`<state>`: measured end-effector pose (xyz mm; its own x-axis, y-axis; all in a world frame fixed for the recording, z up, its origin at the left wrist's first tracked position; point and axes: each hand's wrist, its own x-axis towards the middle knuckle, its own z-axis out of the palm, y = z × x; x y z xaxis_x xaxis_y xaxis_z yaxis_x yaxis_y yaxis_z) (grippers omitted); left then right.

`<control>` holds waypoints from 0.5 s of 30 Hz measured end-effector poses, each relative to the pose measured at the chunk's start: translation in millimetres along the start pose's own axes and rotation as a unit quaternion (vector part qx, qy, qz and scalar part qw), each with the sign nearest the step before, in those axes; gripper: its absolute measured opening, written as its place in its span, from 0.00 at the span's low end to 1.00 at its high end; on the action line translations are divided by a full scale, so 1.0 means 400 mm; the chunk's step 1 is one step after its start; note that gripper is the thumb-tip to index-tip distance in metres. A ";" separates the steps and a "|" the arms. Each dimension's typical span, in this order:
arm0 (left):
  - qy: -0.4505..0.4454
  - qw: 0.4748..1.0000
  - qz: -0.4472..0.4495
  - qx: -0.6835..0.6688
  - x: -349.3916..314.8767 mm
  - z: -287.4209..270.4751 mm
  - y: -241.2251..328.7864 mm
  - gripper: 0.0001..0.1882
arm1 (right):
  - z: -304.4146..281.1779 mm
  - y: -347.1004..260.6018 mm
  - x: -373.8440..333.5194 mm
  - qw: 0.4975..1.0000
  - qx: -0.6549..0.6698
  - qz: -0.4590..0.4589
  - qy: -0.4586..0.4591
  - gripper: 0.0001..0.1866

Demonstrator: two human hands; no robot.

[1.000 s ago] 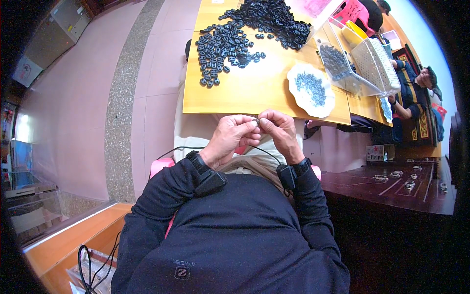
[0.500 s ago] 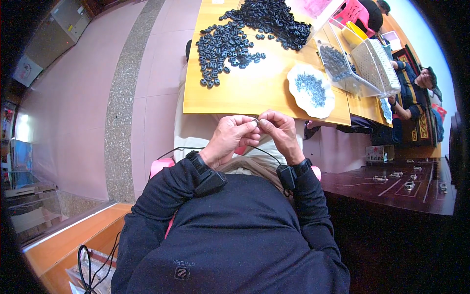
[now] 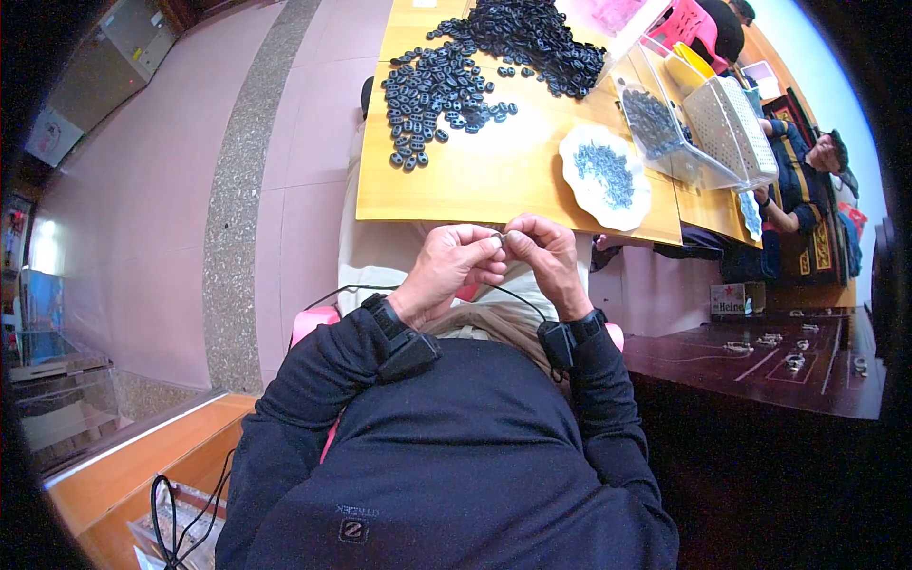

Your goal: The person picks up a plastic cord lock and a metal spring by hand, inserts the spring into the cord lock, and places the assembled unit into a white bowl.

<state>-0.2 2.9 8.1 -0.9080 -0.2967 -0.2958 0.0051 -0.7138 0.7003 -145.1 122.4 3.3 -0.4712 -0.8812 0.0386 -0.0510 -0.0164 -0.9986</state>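
Note:
Over my lap, just off the near edge of the wooden table [image 3: 456, 198], my two hands meet fingertip to fingertip. Thumb and index finger of my left hand [image 3: 445, 269] are pinched together. Likewise my right hand [image 3: 548, 258] is closed in a pinch. Between the fingertips a tiny dark bit shows, mostly hidden and too small to name. Beyond the hands, small black oval pieces with two openings [image 3: 418, 109] are spread on the table. To the right stands a white scalloped dish [image 3: 635, 211] holding many small bluish-grey metallic-looking bits [image 3: 605, 174].
A large heap of black pieces [image 3: 522, 38] lies at the back. Clear plastic bins [image 3: 703, 166] and a white perforated basket [image 3: 730, 128] stand at right. Past them sits another person [image 3: 798, 180]. A dark red cabinet [image 3: 703, 366] is near my right arm. Cables run from my wrist devices.

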 end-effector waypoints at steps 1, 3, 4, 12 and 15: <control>-0.001 1.000 0.000 0.000 0.000 0.000 0.000 0.09 | -0.001 0.001 0.000 1.000 0.002 0.002 0.001 0.04; -0.003 1.000 0.001 0.000 0.000 -0.001 -0.001 0.08 | -0.001 0.001 0.000 1.000 0.005 0.005 0.002 0.05; -0.005 1.000 0.001 0.006 0.000 -0.002 -0.003 0.08 | 0.000 -0.002 0.000 1.000 -0.003 -0.002 -0.004 0.05; -0.008 1.000 -0.001 0.019 0.003 -0.008 -0.008 0.08 | -0.002 -0.012 -0.001 0.999 -0.027 -0.012 -0.020 0.05; -0.005 0.999 -0.002 0.042 0.002 -0.009 -0.010 0.08 | -0.007 -0.011 0.000 0.999 -0.025 -0.008 -0.032 0.04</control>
<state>0.5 3.3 2.9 -0.9122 -0.2866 -0.2928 -0.0340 -0.6591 0.7513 -147.4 124.0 7.8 -0.4126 -0.9095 0.0510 -0.1028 -0.0092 -0.9947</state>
